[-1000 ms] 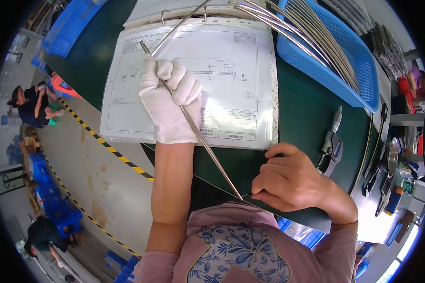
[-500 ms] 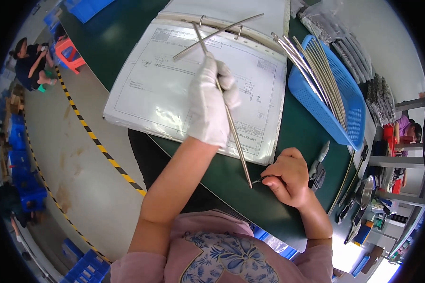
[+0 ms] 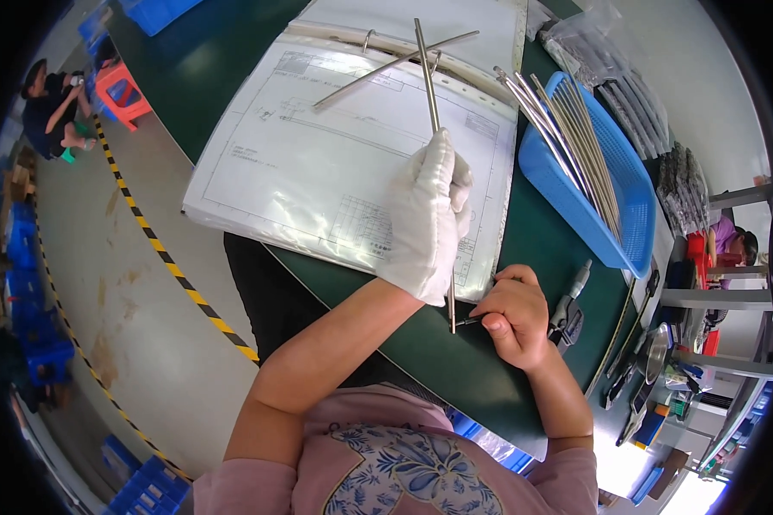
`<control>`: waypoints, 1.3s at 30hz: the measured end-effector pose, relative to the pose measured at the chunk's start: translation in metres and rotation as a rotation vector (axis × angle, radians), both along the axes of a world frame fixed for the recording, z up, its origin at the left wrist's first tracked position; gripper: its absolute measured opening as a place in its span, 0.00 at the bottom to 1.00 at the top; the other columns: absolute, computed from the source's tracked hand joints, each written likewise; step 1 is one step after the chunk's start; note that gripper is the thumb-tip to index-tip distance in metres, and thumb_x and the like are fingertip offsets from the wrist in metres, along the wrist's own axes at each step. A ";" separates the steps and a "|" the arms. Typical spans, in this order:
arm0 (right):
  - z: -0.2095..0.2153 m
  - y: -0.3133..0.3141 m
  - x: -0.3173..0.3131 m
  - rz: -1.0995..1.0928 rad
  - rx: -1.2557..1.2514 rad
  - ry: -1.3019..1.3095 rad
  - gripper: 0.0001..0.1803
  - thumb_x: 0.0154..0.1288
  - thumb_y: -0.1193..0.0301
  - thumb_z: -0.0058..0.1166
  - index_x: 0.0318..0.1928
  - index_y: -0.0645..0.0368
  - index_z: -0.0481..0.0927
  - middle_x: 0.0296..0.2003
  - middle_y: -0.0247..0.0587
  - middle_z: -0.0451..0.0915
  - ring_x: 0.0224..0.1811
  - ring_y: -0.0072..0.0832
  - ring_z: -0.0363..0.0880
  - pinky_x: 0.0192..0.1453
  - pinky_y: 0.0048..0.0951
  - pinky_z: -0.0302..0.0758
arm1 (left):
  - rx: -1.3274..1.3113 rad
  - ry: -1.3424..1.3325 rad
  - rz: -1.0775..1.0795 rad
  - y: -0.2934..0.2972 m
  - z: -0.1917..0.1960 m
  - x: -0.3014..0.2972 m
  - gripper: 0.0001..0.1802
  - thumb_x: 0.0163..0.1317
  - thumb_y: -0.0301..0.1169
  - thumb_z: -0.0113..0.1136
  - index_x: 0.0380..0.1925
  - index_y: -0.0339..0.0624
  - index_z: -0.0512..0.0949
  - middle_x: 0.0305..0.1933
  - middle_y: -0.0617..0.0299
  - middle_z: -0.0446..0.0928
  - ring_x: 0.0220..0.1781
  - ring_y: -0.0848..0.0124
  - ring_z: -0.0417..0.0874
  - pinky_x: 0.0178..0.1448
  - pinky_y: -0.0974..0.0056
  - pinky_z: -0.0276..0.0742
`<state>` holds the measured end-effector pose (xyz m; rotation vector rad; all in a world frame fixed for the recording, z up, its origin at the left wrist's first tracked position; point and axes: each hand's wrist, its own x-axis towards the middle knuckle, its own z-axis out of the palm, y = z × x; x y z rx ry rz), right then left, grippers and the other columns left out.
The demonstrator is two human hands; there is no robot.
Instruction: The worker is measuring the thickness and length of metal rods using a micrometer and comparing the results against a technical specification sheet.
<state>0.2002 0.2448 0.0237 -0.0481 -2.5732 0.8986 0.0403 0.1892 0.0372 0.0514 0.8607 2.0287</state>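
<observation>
My left hand (image 3: 428, 215), in a white glove, is closed around a long thin metal rod (image 3: 426, 77) above the ring binder (image 3: 292, 180), which lies open at a technical drawing. The rod stands nearly upright in view, its lower end coming out below the glove. Bare, my right hand (image 3: 517, 318) pinches a small thin black tool (image 3: 469, 321) whose tip is at the rod's lower end; its kind is unclear. Another metal rod (image 3: 378, 71) lies slantwise across the binder's page, beyond my left hand.
Right of the binder, a blue plastic basket (image 3: 567, 219) holds several metal rods (image 3: 588, 154). A micrometer (image 3: 569, 309) lies beside my right hand on the green tabletop (image 3: 438, 365). Bagged parts (image 3: 636, 103) lie behind the basket. A person (image 3: 51, 112) sits far left near a red stool (image 3: 122, 93).
My left hand has moved right and toward me, swinging the rod from a slant to nearly upright. My right hand stays near the rod's lower end with the black tool.
</observation>
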 end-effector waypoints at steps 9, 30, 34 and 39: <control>-0.002 -0.005 -0.002 -0.031 -0.106 -0.016 0.10 0.57 0.65 0.52 0.23 0.56 0.75 0.17 0.32 0.72 0.19 0.30 0.69 0.40 0.32 0.65 | 0.007 -0.006 -0.050 -0.004 0.001 -0.003 0.19 0.66 0.44 0.42 0.20 0.46 0.65 0.14 0.71 0.57 0.11 0.82 0.50 0.14 0.74 0.45; -0.006 -0.009 0.002 -0.055 -0.203 0.014 0.12 0.53 0.61 0.57 0.24 0.56 0.78 0.13 0.30 0.71 0.16 0.25 0.68 0.38 0.29 0.63 | 0.037 -0.032 -0.081 -0.004 0.000 -0.002 0.20 0.65 0.45 0.45 0.18 0.46 0.65 0.14 0.72 0.56 0.11 0.83 0.51 0.15 0.75 0.44; -0.005 -0.011 -0.005 -0.042 -0.166 0.068 0.11 0.56 0.61 0.55 0.25 0.56 0.78 0.13 0.29 0.70 0.16 0.26 0.68 0.38 0.29 0.63 | 0.040 -0.016 -0.089 -0.003 0.000 -0.004 0.20 0.65 0.45 0.44 0.18 0.47 0.65 0.13 0.73 0.56 0.11 0.83 0.51 0.15 0.75 0.44; -0.004 -0.008 -0.003 -0.012 -0.143 0.002 0.13 0.58 0.62 0.52 0.22 0.55 0.75 0.15 0.30 0.71 0.17 0.27 0.69 0.38 0.30 0.63 | 0.038 0.002 -0.087 -0.005 0.001 -0.005 0.20 0.65 0.45 0.44 0.18 0.47 0.64 0.13 0.73 0.56 0.11 0.83 0.51 0.15 0.75 0.44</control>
